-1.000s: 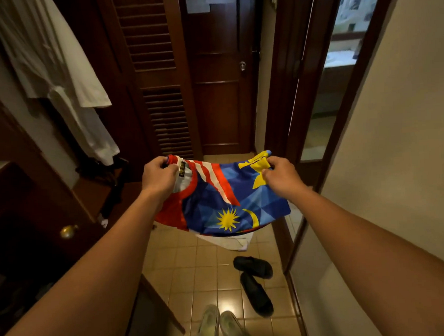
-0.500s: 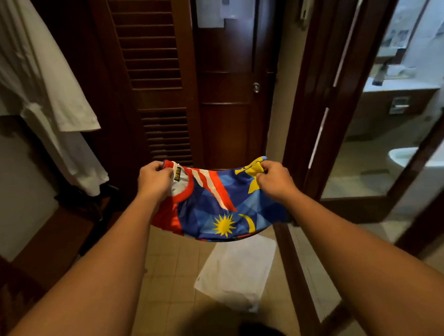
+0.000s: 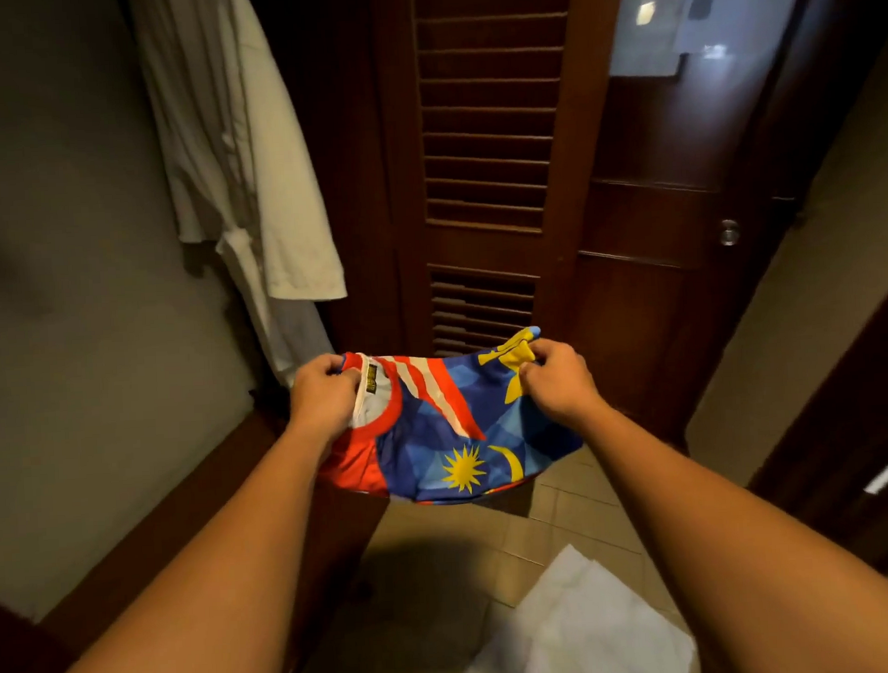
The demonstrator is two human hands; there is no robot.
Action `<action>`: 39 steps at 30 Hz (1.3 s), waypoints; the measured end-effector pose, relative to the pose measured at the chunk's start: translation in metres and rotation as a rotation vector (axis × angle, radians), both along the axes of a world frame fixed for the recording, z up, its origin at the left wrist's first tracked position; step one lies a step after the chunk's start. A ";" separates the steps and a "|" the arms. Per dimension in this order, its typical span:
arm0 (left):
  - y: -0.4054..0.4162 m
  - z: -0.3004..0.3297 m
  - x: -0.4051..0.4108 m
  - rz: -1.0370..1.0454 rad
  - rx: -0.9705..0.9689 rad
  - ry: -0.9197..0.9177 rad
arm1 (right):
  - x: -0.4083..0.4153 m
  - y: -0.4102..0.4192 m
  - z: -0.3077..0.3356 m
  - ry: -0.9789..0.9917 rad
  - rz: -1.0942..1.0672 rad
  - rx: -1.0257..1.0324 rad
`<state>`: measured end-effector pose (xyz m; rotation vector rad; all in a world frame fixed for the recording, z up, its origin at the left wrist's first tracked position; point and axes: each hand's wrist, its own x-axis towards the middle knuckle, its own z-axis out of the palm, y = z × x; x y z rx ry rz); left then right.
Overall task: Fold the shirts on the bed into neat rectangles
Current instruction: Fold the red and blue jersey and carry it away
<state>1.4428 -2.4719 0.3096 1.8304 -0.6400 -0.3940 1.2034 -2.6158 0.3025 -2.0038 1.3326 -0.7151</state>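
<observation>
A folded shirt [image 3: 452,438], blue with red and white stripes, a yellow sun and a crescent, hangs in the air between my two hands at arm's length. My left hand [image 3: 324,399] grips its left edge beside the red collar and white neck label. My right hand [image 3: 555,382] pinches the right edge at a yellow patch. The shirt sags in the middle. No bed is in view.
A white robe [image 3: 247,156] hangs on the left wall. A dark louvred wooden door [image 3: 483,144] and a panelled door with a round knob [image 3: 728,232] stand ahead. A white cloth [image 3: 581,632] lies on the tiled floor below. A dark wooden ledge [image 3: 149,537] runs along the left.
My view has swung left and up: the bathroom doorway on the right has left the view and the robe is nearer the centre. Both hands keep the same hold on the shirt.
</observation>
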 end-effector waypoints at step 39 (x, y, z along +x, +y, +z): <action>0.060 -0.266 0.341 0.981 -0.165 0.116 | 0.596 -0.061 -0.276 -0.061 1.075 0.130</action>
